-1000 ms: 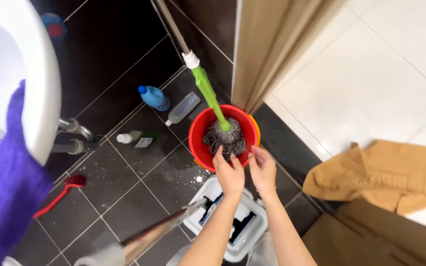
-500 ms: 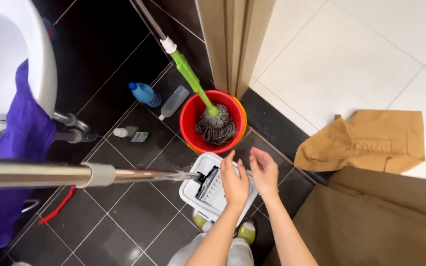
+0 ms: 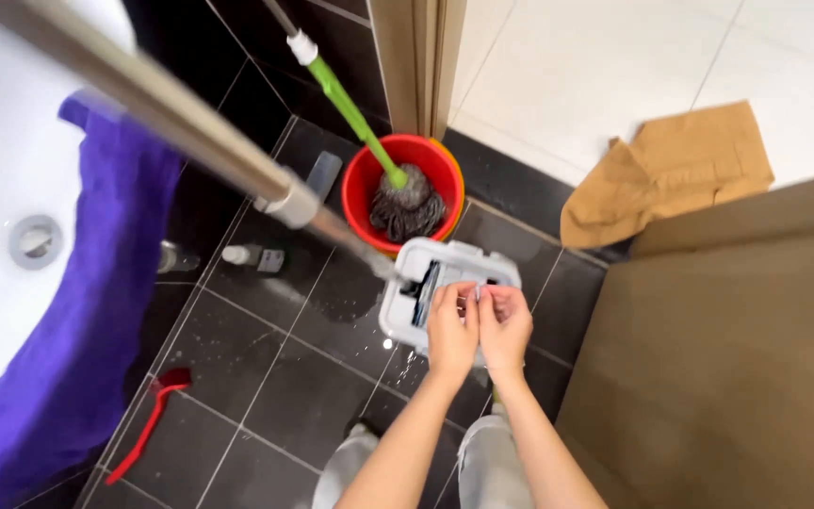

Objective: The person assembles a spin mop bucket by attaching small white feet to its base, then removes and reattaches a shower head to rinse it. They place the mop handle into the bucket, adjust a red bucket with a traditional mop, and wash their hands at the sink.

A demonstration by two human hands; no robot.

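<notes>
Dark, glossy floor tiles [image 3: 266, 377], speckled with wet spots, cover the bathroom floor and give way to pale tiles beyond a wooden door frame [image 3: 416, 57]. Both hands hang together over a white flat mop bucket [image 3: 445, 269] that sits on the dark tiles just below a red bucket [image 3: 369, 174]. The left hand [image 3: 451, 330] and the right hand [image 3: 504, 325] touch at the fingertips, which pinch toward each other over the white bucket's near edge. Whether they hold anything small between them I cannot tell, since the fingers hide the spot.

Inside the red bucket rests a grey string mop head [image 3: 407, 207] on a green handle [image 3: 350, 108] that leans up toward the wall. A metal pole [image 3: 171, 118] runs across the view from the upper left down to the white bucket. A white sink [image 3: 11, 188] fills the left edge with a purple cloth [image 3: 77, 349] draped over its rim. A red brush [image 3: 148, 424] lies on the tiles below the cloth, and a small bottle [image 3: 254, 256] lies near the pole. A tan cloth [image 3: 671, 170] lies crumpled on the pale tiles, beside a brown board [image 3: 727, 358] at the right.
</notes>
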